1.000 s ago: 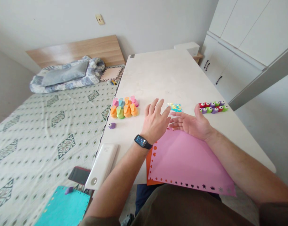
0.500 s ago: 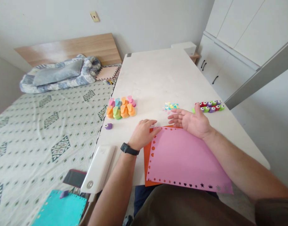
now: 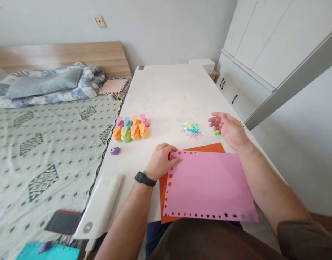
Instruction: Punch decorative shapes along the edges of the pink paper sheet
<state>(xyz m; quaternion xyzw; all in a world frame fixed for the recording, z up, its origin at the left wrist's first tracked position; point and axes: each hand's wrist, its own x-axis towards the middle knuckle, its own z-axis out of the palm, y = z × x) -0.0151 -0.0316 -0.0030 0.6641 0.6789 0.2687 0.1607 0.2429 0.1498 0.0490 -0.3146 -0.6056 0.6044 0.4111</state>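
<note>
A pink sheet of paper (image 3: 209,184) with small star, heart, flower and crown cut-outs along its edges lies over an orange sheet (image 3: 209,147). Its upper left corner is pinched by my left hand (image 3: 164,160), thumb on top and fingers at the edge. My right hand (image 3: 229,130) is open in the air above the table's right side, fingers stretched out and holding nothing. Behind it, the row of small craft punches is mostly hidden; a green one (image 3: 216,132) shows below the fingers. Between my hands, farther back, lies a pile of tiny paper cut-outs (image 3: 192,130).
Several larger lever punches (image 3: 132,131) stand at the table's left, with a purple punch (image 3: 115,151) in front. A white device (image 3: 100,206) lies along the left edge. On the bed side are a dark phone (image 3: 63,221) and a teal sheet (image 3: 57,252).
My left hand has gone from resting over the pink sheet's corner to pinching it. My right hand has moved off the sheet toward the small punches. The view has shifted.
</note>
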